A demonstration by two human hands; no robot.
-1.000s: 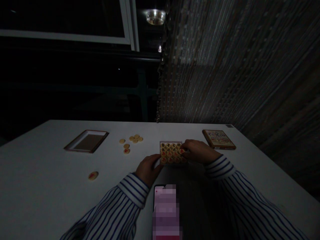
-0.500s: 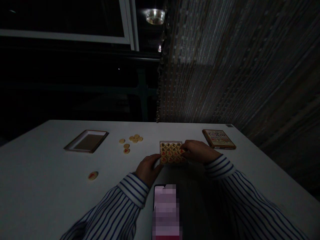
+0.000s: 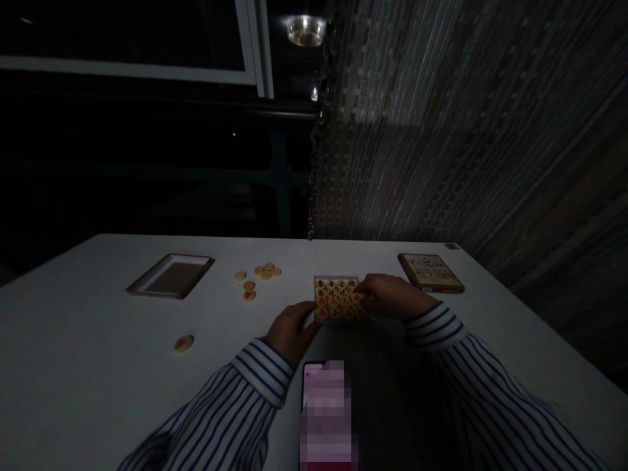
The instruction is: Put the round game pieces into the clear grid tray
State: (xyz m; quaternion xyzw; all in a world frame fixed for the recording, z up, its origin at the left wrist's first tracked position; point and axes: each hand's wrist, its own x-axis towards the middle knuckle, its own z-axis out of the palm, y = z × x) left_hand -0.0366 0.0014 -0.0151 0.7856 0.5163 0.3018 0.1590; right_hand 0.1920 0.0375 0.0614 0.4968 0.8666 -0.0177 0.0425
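Note:
A small clear-sided box (image 3: 335,279) stands in front of me, packed with rows of round xiangqi pieces (image 3: 333,301) marked in black and red. At its left edge my left hand (image 3: 293,330) grips the side between thumb and fingers. Over the right side bends my right hand (image 3: 390,296), its thumb and finger closed around a red-marked xiangqi piece (image 3: 357,297) in the box. Part of the right column is hidden by those fingers. One loose red-marked piece (image 3: 183,343) lies to the left on the table.
On the white table (image 3: 98,366), several loose pieces (image 3: 266,271) lie beyond the left hand. An open shallow box part (image 3: 171,293) sits at the far left, a printed box lid (image 3: 432,271) at the far right. A phone (image 3: 326,412) is nearest me. A string curtain (image 3: 392,131) hangs behind.
My right hand's fingers have shifted slightly on the red-marked piece at the box's right side, which now sits flatter in its row. My left hand stays on the box edge.

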